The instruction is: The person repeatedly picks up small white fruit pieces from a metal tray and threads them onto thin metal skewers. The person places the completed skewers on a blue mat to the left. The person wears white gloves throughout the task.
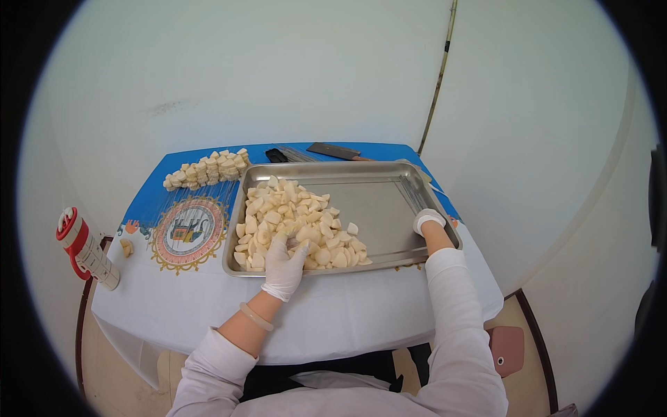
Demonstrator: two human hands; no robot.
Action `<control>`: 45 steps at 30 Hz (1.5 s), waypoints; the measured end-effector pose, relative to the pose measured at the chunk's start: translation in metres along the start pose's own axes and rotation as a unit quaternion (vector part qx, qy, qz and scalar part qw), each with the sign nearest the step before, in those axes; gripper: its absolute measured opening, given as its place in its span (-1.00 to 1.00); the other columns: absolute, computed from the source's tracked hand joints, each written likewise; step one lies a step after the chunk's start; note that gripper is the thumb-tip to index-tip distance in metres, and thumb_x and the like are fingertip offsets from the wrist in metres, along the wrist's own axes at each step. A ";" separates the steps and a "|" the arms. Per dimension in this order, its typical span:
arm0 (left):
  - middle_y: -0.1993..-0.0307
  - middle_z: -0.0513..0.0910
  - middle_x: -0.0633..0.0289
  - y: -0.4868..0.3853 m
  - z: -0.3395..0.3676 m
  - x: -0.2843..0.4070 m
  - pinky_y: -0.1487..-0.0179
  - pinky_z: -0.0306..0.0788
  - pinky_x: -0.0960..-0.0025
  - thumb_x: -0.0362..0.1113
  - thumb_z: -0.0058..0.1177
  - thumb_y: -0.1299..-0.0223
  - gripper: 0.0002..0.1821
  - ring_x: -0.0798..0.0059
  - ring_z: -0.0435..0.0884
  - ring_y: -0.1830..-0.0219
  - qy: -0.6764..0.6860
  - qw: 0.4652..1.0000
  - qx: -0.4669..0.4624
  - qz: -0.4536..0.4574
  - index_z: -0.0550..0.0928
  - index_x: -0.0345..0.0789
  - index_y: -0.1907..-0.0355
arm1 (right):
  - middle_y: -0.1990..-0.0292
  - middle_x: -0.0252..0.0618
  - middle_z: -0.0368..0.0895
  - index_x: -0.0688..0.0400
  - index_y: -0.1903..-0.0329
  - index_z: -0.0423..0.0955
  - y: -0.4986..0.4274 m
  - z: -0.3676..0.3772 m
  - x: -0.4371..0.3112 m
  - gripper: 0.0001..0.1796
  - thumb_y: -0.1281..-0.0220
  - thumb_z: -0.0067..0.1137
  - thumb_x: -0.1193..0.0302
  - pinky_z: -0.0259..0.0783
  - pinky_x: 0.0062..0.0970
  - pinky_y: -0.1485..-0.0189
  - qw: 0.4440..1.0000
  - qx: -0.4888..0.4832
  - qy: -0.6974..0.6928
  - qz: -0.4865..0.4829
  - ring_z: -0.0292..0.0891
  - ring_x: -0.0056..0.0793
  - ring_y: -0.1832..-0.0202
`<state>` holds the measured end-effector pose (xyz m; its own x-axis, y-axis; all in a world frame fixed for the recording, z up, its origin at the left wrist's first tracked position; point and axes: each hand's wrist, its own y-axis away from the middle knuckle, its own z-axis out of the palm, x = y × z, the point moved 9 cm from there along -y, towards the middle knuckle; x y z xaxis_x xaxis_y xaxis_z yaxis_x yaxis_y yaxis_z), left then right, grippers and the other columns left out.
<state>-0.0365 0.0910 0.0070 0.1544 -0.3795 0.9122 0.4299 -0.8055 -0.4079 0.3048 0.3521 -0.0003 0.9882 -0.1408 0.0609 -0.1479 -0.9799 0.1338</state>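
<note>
A wide stainless steel tray (359, 208) lies before me, its left half heaped with cut pieces of a pale, peeled vegetable (284, 200). My left hand (283, 263), in a thin white glove, reaches into the near side of the heap. Its thumb and fingers are spread around some pieces; whether it grips one is hidden. At the tray's right side my gloved right hand (430, 220) touches the near ends of a bundle of thin metal skewers (411, 193). Its fingers are mostly hidden, so I cannot tell if it holds one.
Loaded skewers of pale pieces (208, 169) are stacked left of the tray. Behind it lie a cleaver (333, 150), a black object (276, 155) and more thin skewers (299, 154). A red-and-white bottle (88, 250) and a loose piece (126, 247) are at the left edge.
</note>
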 end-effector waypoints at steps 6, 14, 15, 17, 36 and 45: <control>-0.04 0.63 0.16 -0.002 0.002 0.002 -0.20 0.48 0.39 -0.50 0.16 -0.29 -0.53 0.46 0.59 -0.07 0.042 0.999 0.000 -0.004 0.49 -0.47 -0.25 | -0.25 -0.09 0.61 0.08 -0.13 0.67 -0.010 -0.003 0.010 -0.64 -0.31 0.15 0.38 0.52 -0.30 -0.20 1.000 -0.002 -0.026 -0.009 0.56 -0.16 -0.29; -0.18 0.61 0.05 -0.002 -0.006 0.022 -0.27 0.48 0.40 -0.53 0.09 -0.34 -0.52 0.41 0.59 -0.22 0.138 0.990 0.008 -0.040 0.42 -0.48 -0.29 | -0.12 0.07 0.58 0.18 -0.08 0.43 0.064 -0.066 -0.037 -0.76 -0.43 -0.09 0.49 0.48 -0.09 -0.15 0.957 0.146 -0.170 -0.185 0.53 0.07 -0.18; -0.18 0.61 0.06 -0.002 -0.006 0.021 -0.27 0.48 0.40 -0.51 0.11 -0.34 -0.52 0.42 0.59 -0.22 0.143 0.988 0.003 -0.051 0.42 -0.49 -0.29 | -0.09 0.09 0.58 0.19 -0.05 0.39 0.088 -0.074 -0.049 -0.80 -0.45 -0.13 0.50 0.48 -0.06 -0.13 0.939 0.152 -0.192 -0.242 0.53 0.11 -0.15; -0.18 0.61 0.07 -0.005 -0.007 0.020 -0.27 0.48 0.40 -0.49 0.14 -0.34 -0.51 0.42 0.59 -0.21 0.152 0.986 -0.006 -0.072 0.41 -0.49 -0.29 | -0.04 0.11 0.56 0.18 0.00 0.37 0.135 -0.077 -0.075 -0.84 -0.45 -0.13 0.48 0.45 -0.04 -0.09 0.893 0.173 -0.210 -0.358 0.52 0.15 -0.09; -0.07 0.67 0.22 0.003 0.018 0.010 -0.14 0.52 0.51 -0.47 0.10 -0.41 -0.68 0.58 0.62 -0.08 0.207 0.964 -0.106 -0.130 0.53 -0.43 -0.18 | 0.17 -0.06 0.66 0.11 -0.13 0.44 0.249 -0.040 -0.174 -0.71 -0.40 -0.02 0.41 0.47 -0.11 0.06 0.806 0.113 -0.312 -0.491 0.58 0.01 0.13; -0.10 0.65 0.18 0.004 0.005 0.004 -0.16 0.52 0.51 -0.37 0.10 -0.45 -0.63 0.53 0.63 -0.15 0.216 0.961 -0.039 -0.169 0.47 -0.43 -0.22 | 0.39 -0.29 0.64 0.06 0.26 0.68 0.242 -0.072 -0.124 -0.87 -0.33 0.24 0.31 0.43 -0.27 0.21 0.761 0.385 -0.345 -0.393 0.51 -0.22 0.32</control>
<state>-0.0293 0.0889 0.0096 -0.3737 -0.2308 0.8984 0.3198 -0.9412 -0.1088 0.1440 0.1424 0.0959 0.5847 0.7506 -0.3076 0.3055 -0.5551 -0.7737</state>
